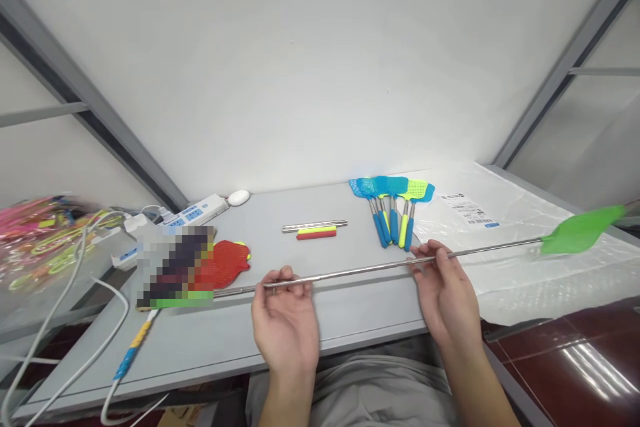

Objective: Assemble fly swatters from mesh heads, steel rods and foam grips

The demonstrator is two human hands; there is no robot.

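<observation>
A long fly swatter [357, 271] with an extended metal rod stretches across the view above the table. Its green leaf-shaped head is at the far right; the green handle end at left is partly blurred out. My left hand [287, 313], palm up, has its fingers curled on the rod left of centre. Further right, my right hand [447, 287] pinches the same rod between thumb and fingers. Behind the rod lie bare metal rods [314, 227] and a red handle [317, 235] beside a yellow one. Several blue and yellow fly swatters [393, 203] rest fanned at the back right.
A red swatter head [227, 263] lies at left beside a pixelated patch. Power strips [193, 211], white cables [75, 280] and a white mouse [239, 197] occupy the left back. Colourful bagged items [45, 247] sit far left. A white plastic bag [505, 280] covers the table's right.
</observation>
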